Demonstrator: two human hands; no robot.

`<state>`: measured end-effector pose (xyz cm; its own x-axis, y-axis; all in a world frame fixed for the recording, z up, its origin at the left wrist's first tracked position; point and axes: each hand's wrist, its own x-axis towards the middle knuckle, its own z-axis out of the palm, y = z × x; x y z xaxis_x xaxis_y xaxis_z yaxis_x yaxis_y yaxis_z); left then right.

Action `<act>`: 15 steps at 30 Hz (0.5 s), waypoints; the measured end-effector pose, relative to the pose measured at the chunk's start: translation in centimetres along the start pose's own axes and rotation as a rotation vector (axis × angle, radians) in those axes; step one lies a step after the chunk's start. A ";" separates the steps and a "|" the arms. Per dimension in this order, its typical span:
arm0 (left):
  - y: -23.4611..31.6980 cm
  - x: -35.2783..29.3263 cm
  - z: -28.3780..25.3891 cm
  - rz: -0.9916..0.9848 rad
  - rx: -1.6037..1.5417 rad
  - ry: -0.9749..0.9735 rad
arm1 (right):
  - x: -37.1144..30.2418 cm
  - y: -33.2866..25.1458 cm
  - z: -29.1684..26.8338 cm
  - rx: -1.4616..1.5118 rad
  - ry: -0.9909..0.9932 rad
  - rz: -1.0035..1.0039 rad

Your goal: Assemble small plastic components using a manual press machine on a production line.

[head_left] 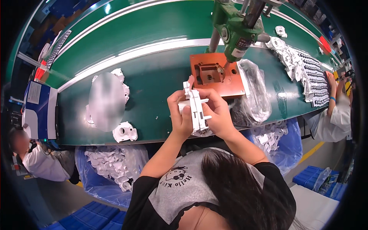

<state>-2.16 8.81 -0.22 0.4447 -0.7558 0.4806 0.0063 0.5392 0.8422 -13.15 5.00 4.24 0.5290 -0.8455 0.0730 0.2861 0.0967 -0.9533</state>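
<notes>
Between my hands is a white moulded plastic part (196, 112) with short pegs and a small dark slot, standing on its edge just above the near side of the bench. My left hand (180, 119) grips it from the left, fingers curled round it. On the other side my right hand (219, 115) is closed on the same part, its thumb by the pegs. Just beyond my hands sits an orange fixture block (234, 87) with a recessed nest. Over that block stands a green bench press (238, 40), its ram pointing down at the nest.
More white parts (125, 132) lie on the green bench (153, 96) at left, some behind a blurred patch. Clear plastic bags (256, 97) lie right of the fixture. Parts and trays (316, 82) fill the far right, near another person's hand (331, 81). Blue-lined bins (88, 180) stand below.
</notes>
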 end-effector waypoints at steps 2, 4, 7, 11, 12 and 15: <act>-0.3 0.2 -0.5 -0.008 0.086 -0.090 | 0.2 0.0 -0.7 -0.024 -0.044 0.012; 0.4 0.0 -0.3 -0.045 0.106 -0.106 | 0.1 -0.2 -0.7 -0.042 -0.032 0.047; -0.3 0.4 -0.2 -0.014 0.129 -0.157 | -0.1 0.3 -0.6 -0.043 0.020 0.088; 0.1 0.8 0.2 0.062 0.280 -0.140 | 0.6 2.0 -1.9 0.158 0.016 0.035; 0.9 0.9 0.3 0.014 0.394 -0.108 | 0.9 2.0 -2.1 0.169 0.048 0.007; 2.3 1.1 -1.1 -0.274 0.407 -0.131 | 1.5 0.8 -3.2 0.170 0.123 -0.112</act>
<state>-0.62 9.64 2.00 0.3590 -0.9037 0.2335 -0.2547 0.1458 0.9560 -14.64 2.10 2.65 0.3882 -0.9124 0.1300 0.4735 0.0765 -0.8775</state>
